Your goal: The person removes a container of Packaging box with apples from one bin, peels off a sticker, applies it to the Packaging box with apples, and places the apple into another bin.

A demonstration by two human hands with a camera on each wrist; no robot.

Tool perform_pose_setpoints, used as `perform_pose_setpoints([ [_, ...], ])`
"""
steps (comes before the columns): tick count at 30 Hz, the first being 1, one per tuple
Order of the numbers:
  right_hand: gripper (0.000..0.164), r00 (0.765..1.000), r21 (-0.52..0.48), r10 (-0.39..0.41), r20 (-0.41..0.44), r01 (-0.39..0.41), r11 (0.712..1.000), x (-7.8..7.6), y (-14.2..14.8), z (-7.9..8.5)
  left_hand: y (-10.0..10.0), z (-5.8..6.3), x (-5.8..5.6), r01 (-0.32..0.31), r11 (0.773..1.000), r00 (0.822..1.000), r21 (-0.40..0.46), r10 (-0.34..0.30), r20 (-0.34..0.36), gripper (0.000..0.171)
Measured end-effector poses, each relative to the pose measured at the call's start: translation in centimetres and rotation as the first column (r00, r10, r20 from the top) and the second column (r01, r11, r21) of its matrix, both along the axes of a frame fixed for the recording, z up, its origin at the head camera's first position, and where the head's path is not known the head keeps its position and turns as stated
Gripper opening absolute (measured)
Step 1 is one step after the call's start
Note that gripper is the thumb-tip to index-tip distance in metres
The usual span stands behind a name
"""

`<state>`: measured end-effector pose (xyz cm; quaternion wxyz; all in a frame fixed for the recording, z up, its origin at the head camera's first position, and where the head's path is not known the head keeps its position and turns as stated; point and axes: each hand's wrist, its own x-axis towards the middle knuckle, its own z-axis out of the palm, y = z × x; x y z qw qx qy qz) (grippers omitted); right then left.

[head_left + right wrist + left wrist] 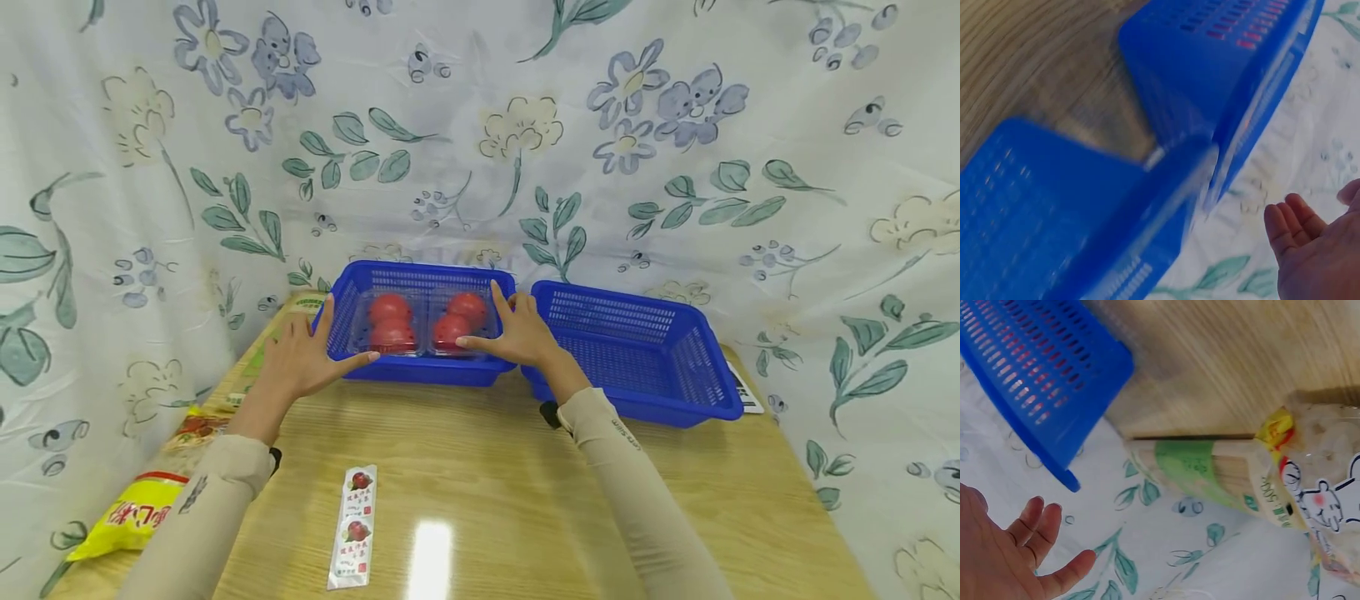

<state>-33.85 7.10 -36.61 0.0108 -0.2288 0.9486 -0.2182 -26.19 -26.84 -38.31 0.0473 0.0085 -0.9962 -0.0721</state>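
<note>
Two clear plastic boxes of round red fruits (392, 336) sit side by side inside a blue plastic basket (420, 371). At this basket's left end is my left hand (300, 354), thumb and fingers spread and nothing held. In the left wrist view its straight fingers show just beyond the basket corner. My right hand (521, 333) is at the basket's right end, its thumb reaching over the rim in front of the right box. Seen from the right wrist, that hand's fingers (1297, 228) are extended, with nothing held.
A second blue basket (637, 408) stands close on the right, with a white printed card (744, 392) behind it. To the left lie a green-labelled noodle pack (1185, 465) and a yellow food bag (138, 508). A printed sachet strip (352, 529) lies in front; a floral curtain (480, 83) hangs behind.
</note>
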Motion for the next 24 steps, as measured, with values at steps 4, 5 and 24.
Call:
perform_pose_setpoints([
  [4, 0.117, 0.999, 0.008, 0.026, 0.048, -0.026, 1.0, -0.4, -1.6, -0.6, -0.6, -0.8, 0.2, -0.027, 1.0, 0.999, 0.007, 0.027, 0.021, 0.124],
  [5, 0.118, 0.998, 0.016, 0.028, 0.057, -0.029, 0.999, -0.6, -2.0, -0.8, -0.8, -1.0, 0.2, -0.034, 0.999, 0.999, 0.01, 0.034, 0.028, 0.125],
  [24, 0.125, 0.982, 0.108, -0.074, 0.175, 0.055, 0.993, -2.0, -4.7, -3.2, -2.0, -3.5, -0.6, -0.125, 0.979, 0.986, 0.158, 0.105, 0.131, 0.124],
])
